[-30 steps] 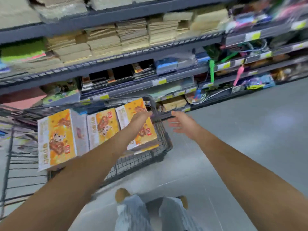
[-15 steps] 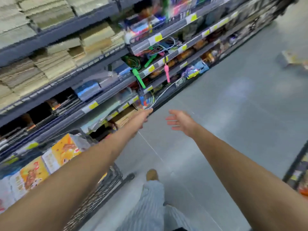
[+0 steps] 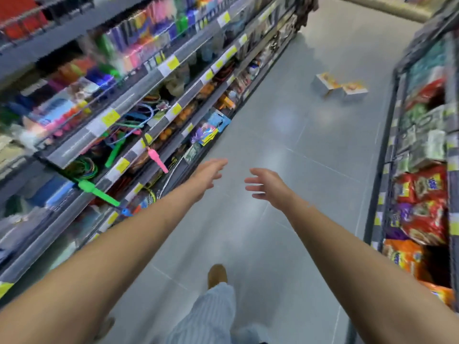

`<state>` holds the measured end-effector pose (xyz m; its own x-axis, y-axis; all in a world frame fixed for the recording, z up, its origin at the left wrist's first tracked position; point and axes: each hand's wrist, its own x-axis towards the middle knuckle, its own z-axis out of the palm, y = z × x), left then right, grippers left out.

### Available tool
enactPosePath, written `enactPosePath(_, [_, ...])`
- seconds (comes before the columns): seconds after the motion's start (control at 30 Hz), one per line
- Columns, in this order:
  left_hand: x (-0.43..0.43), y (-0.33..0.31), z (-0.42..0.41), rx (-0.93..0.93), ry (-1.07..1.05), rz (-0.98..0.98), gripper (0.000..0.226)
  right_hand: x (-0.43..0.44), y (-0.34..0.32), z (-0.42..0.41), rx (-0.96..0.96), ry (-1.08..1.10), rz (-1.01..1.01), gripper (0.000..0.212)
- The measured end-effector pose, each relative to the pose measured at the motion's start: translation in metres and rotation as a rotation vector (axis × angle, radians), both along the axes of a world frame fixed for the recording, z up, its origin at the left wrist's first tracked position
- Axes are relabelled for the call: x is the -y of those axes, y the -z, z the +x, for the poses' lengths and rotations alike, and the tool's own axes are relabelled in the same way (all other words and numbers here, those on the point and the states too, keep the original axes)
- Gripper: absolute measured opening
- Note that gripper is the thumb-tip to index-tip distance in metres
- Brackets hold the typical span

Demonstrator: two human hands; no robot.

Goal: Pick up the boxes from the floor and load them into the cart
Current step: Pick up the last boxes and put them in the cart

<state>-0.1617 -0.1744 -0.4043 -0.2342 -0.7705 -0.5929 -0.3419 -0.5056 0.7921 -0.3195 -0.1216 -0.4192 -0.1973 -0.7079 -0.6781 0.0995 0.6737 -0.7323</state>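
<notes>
Two boxes with orange-yellow tops and white sides lie side by side on the grey aisle floor far ahead: one (image 3: pixel 325 83) on the left, the other (image 3: pixel 354 89) touching it on the right. My left hand (image 3: pixel 208 174) and my right hand (image 3: pixel 265 184) are stretched out in front of me, fingers relaxed and spread, holding nothing. Both hands are well short of the boxes. The cart is out of view.
Store shelves (image 3: pixel 139 100) packed with stationery and jump ropes run along the left. A rack (image 3: pixel 422 170) of snack bags stands at the right. Grey tiled floor (image 3: pixel 285 135) stretches between them. My foot (image 3: pixel 217 275) steps forward below.
The view has swung right, away from the cart with its boxes, which left the frame. The floor boxes have come into sight ahead. Both hands stay empty and outstretched.
</notes>
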Motion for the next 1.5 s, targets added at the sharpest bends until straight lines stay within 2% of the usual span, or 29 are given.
enactPosePath(0.07, [0.030,-0.002,-0.026,-0.011,0.042,0.002,0.020,0.024,-0.001,-0.021,0.003,0.033,-0.001,0.018])
enactPosePath(0.13, [0.064,-0.005,-0.062,-0.011,0.107,0.005,0.027,0.052,0.000,-0.048,0.008,0.085,0.004,0.022])
enactPosePath(0.27, [0.115,-0.009,-0.119,-0.018,0.196,0.007,0.039,0.095,0.002,-0.096,0.017,0.157,-0.003,0.015])
enactPosePath(0.37, [0.154,-0.007,-0.163,-0.012,0.256,0.016,0.044,0.129,0.006,-0.138,0.014,0.198,-0.007,0.021])
enactPosePath(0.57, [0.259,-0.007,-0.275,-0.019,0.296,-0.009,0.038,0.222,0.009,-0.251,0.020,0.268,-0.037,0.021])
enactPosePath(0.83, [0.387,-0.019,-0.421,-0.004,0.329,0.029,0.042,0.352,-0.005,-0.403,0.018,0.316,-0.027,0.022])
enactPosePath(1.13, [0.521,-0.016,-0.538,-0.011,0.336,0.033,0.042,0.489,-0.002,-0.525,0.034,0.359,-0.039,0.022])
enactPosePath(1.5, [0.715,-0.016,-0.691,0.046,0.516,-0.021,0.040,0.668,0.003,-0.665,0.030,0.500,-0.045,0.024])
